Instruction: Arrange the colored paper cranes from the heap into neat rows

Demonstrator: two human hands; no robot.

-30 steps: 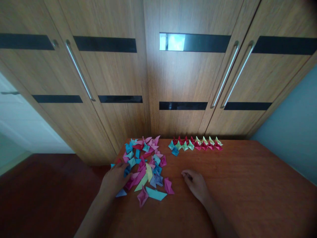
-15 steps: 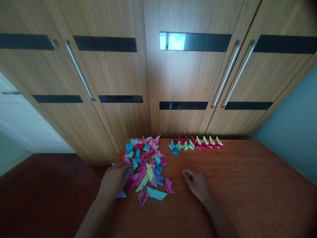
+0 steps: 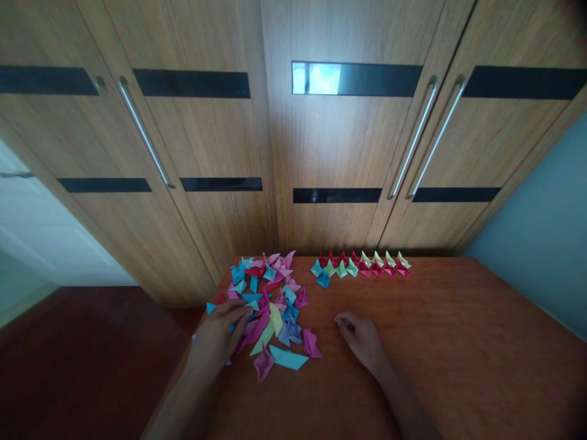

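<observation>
A loose pile of folded paper pieces point(image 3: 263, 324) in pink, blue, green and yellow covers the left part of the wooden table. My left hand point(image 3: 217, 333) reaches over the pile's left side, its thumb and fingers apart above several pieces; whether a fingertip touches one is unclear. To the right of the pile, my right hand point(image 3: 360, 339) rests on the table with its fingers curled together and nothing visible in them. Nearest to it in the pile lies a magenta folded piece point(image 3: 311, 343). A light turquoise folded strip point(image 3: 288, 358) lies at the pile's front.
Small pointed paper figures point(image 3: 364, 266) in red, yellow, green and blue stand in rows along the table's back edge. One blue figure point(image 3: 323, 280) sits in front of them. Behind the table point(image 3: 440, 342) rises a wooden wardrobe point(image 3: 334, 146) with long metal handles.
My left hand has shifted slightly right, further over the pile, and its fingers have moved over different pieces. My right hand has stayed in place. The camera view has shifted a little.
</observation>
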